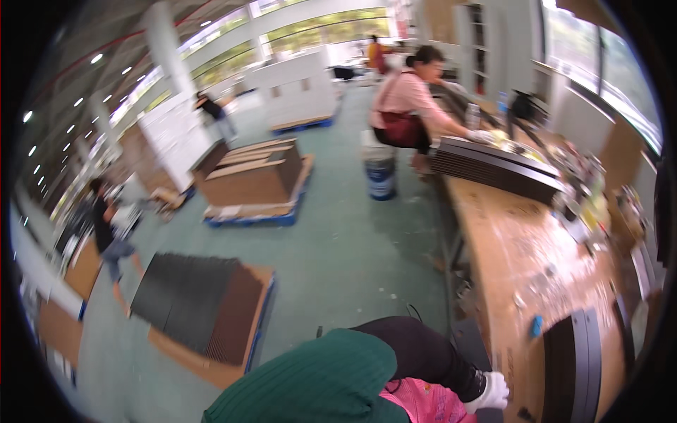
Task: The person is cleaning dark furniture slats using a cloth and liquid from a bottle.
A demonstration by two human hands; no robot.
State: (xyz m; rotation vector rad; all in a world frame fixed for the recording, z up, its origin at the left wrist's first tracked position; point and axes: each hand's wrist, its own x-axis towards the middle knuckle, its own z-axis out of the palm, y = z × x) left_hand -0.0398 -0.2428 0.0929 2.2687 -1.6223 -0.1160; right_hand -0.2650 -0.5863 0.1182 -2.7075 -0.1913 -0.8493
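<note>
The white-gloved hand rests at the counter front edge, its grip unclear, holding nothing visible. Dark curved panels lie just beside it; open green floor spreads left of the counter.

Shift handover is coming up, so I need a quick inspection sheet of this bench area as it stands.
Surface: long wooden workbench, worn and marked.
Job's things: dark flat panels at the near end; another stack of dark panels further along.
Clutter: small parts and bottles along the bench's far edge; small blue object.
Hands: right hand, in a white glove, at the bench edge, holding nothing visible; left hand not in view.
Cables: nothing seen.
Surroundings: a co-worker at the bench, blue bucket, pallets of boards on the green floor.
</note>
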